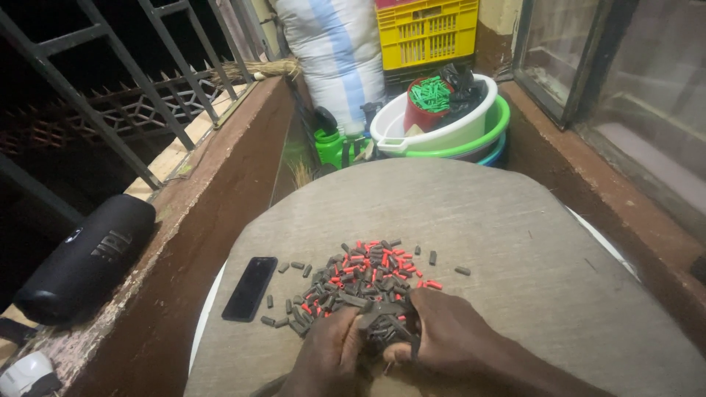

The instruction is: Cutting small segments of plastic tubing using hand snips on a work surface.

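Note:
A heap of small dark grey and red plastic pieces (364, 276) lies on a round grey board (500, 235). My left hand (329, 353) and my right hand (441, 334) rest at the near edge of the heap, fingers curled together around a cluster of the dark grey pieces (386, 323). Several stray pieces lie scattered to the left and right of the heap. What sits between my fingertips is partly hidden.
A black phone (250, 288) lies flat on the board, left of the heap. A black cylindrical speaker (84, 261) rests on the brown ledge (213, 213). Behind the board stand stacked basins (441, 129) with a red cup of green pieces (430, 99), a yellow crate (426, 29) and a sack (334, 51).

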